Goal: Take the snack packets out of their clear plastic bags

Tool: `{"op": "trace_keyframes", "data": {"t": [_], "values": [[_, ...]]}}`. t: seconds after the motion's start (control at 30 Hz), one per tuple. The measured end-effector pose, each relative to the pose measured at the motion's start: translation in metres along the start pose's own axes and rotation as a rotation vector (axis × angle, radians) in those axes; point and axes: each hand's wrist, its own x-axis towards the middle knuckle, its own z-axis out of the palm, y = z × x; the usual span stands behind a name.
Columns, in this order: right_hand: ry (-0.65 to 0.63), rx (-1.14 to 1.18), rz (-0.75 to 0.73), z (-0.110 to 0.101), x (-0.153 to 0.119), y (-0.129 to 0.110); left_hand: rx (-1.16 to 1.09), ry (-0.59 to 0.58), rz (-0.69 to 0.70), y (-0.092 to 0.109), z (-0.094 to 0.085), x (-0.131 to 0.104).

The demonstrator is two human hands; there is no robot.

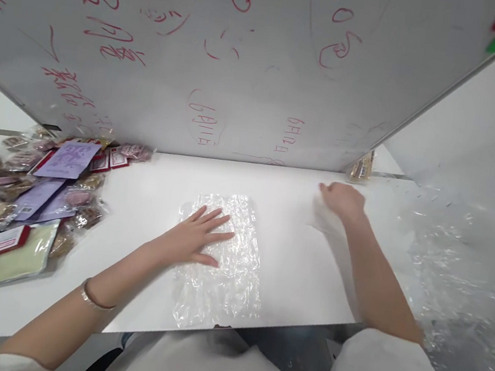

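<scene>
A flat left hand point(187, 240) on shiny clear wrap point(219, 290).
The left fingers are spread wide, and the wrap lies under them on the white table point(286, 235), near its front edge. The right hand point(344, 201) is curled up near the back; it is blurry, so I cannot tell if it holds anything. A bracelet point(93, 299) is on the left wrist. Just behind the right hand is a small packet point(362, 167). Far left, purple packets point(69, 160) lie in a messy pile. Crinkly plastic point(460, 316) is at the right, and a whiteboard point(261, 94) with red writing stands behind.
</scene>
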Motion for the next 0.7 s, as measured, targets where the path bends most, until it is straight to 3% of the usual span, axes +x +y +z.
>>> {"op": "trace_keyframes", "data": {"t": [0.07, 0.1, 0.2, 0.27, 0.33, 0.43, 0.53, 0.7], "values": [[-0.275, 0.183, -0.153, 0.007, -0.047, -0.038, -0.032, 0.149, -0.113, 0.002, -0.001, -0.001], [-0.308, 0.241, -0.245, 0.011, -0.073, -0.056, -0.047, 0.274, -0.216, 0.003, -0.003, -0.003], [-0.188, 0.32, -0.471, 0.022, -0.15, -0.098, -0.157, 0.6, -0.561, -0.002, -0.008, -0.008], [-0.248, 0.438, -0.687, 0.033, -0.193, -0.115, -0.251, 0.612, -0.698, -0.007, -0.011, -0.01], [-0.357, 0.508, -0.725, 0.045, -0.225, -0.127, -0.308, 0.543, -0.73, -0.012, -0.011, -0.011], [-0.416, 0.541, -0.682, 0.06, -0.248, -0.14, -0.43, 0.452, -0.678, -0.011, -0.01, -0.009], [-0.396, 0.463, -0.707, 0.063, -0.252, -0.149, -0.548, 0.419, -0.646, -0.004, -0.009, -0.011], [-0.471, 0.249, -0.894, 0.051, -0.248, -0.142, -0.603, 0.538, -0.676, 0.004, -0.011, -0.035]]}}
